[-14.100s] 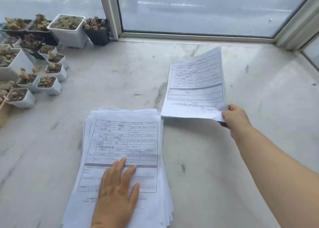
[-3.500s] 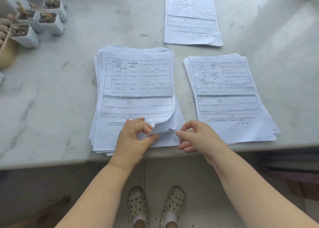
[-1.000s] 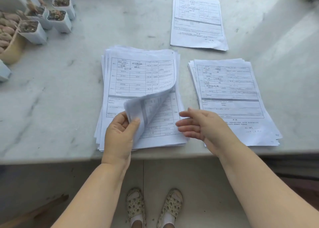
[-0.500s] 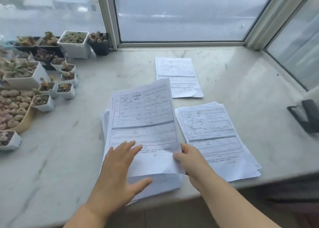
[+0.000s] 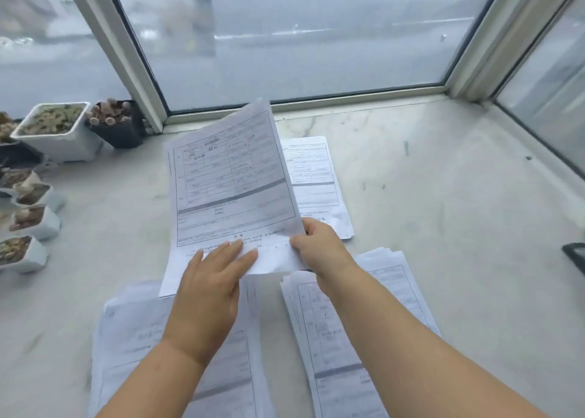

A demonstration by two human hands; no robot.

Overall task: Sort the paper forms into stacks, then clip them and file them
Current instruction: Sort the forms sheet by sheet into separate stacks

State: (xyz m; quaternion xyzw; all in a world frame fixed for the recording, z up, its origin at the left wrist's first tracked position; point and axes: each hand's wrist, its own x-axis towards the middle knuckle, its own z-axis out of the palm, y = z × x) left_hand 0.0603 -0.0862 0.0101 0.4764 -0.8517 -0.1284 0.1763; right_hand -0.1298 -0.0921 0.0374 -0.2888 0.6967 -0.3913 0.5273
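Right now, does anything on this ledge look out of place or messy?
Nothing is damaged or spilled. The big stack under the left hand is fanned unevenly, edges not squared. The lifted form is tilted.

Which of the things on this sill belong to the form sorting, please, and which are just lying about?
Job:
lifted form in right hand, left hand flat on it
main stack
second stack
far sheet

Lying about:
succulent pots
dark object at right edge

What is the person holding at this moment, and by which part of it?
A single paper form, lifted above the stacks. The right hand pinches its lower right corner; the left hand lies with straight fingers on its bottom edge.
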